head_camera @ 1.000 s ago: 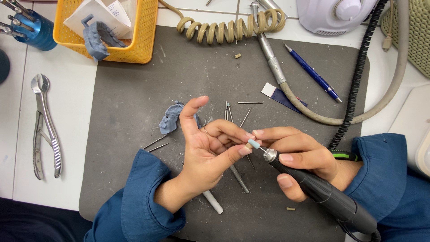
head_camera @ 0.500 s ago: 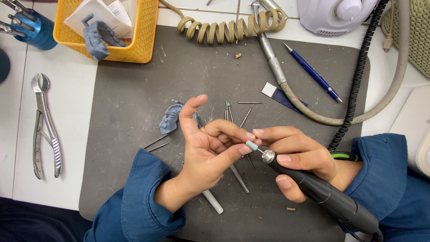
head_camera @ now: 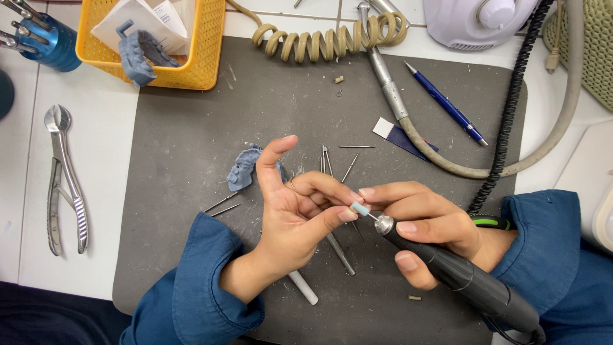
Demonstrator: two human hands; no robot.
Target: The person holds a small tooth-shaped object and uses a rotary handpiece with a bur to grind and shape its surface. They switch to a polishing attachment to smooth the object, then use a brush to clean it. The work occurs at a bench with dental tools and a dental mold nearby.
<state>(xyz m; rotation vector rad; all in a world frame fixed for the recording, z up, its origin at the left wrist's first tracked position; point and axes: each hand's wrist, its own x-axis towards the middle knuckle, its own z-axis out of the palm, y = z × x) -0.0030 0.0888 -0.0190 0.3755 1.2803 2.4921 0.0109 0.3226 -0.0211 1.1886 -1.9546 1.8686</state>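
My right hand (head_camera: 428,223) grips a black rotary handpiece (head_camera: 472,284) like a pen, over the grey mat (head_camera: 191,160). A small pale blue cylindrical bur (head_camera: 361,209) sticks out of its metal chuck. My left hand (head_camera: 294,217) pinches that bur between thumb and fingertips, with the index finger raised. Behind the left hand a blue dental model piece (head_camera: 241,169) lies on the mat. Several thin metal burs (head_camera: 332,156) lie scattered near it. A grey-white stick tool (head_camera: 305,289) lies partly hidden under my left wrist.
A yellow basket (head_camera: 204,57) at top left holds a blue dental cast (head_camera: 140,54) and papers. Metal forceps (head_camera: 64,179) lie left of the mat. A blue tool holder (head_camera: 45,41), coiled hose (head_camera: 319,41), blue pen (head_camera: 444,102), black coiled cable (head_camera: 511,108) and white machine (head_camera: 479,19) ring the mat.
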